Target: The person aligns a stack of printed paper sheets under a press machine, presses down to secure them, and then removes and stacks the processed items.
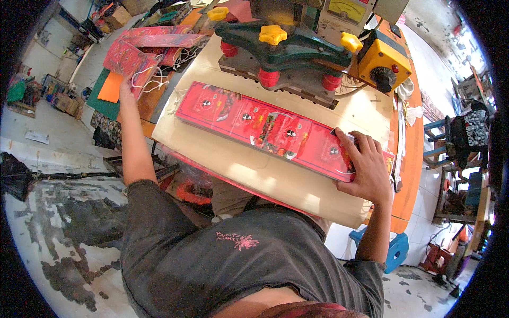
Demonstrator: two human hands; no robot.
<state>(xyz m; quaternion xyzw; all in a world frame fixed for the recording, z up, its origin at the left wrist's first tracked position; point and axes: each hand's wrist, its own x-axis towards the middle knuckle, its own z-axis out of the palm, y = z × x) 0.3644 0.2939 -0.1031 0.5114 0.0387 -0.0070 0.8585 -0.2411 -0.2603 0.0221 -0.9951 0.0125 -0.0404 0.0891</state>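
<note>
A long flat red printed board (254, 124) with several round metal studs lies on a pale cardboard sheet (254, 175) over the workbench. My right hand (366, 167) presses down on the board's right end, fingers spread over its edge. My left hand (127, 87) reaches far out to the left and grips a folded red printed paper bag (130, 61) with white string handles, at the edge of a stack of similar bags (159, 40).
Behind the board stands a green press machine (281, 50) with yellow knobs and red feet, beside a yellow control box (382, 63). An orange sheet (110, 87) lies on a green mat. A blue stool (395, 249) stands on the floor at the right.
</note>
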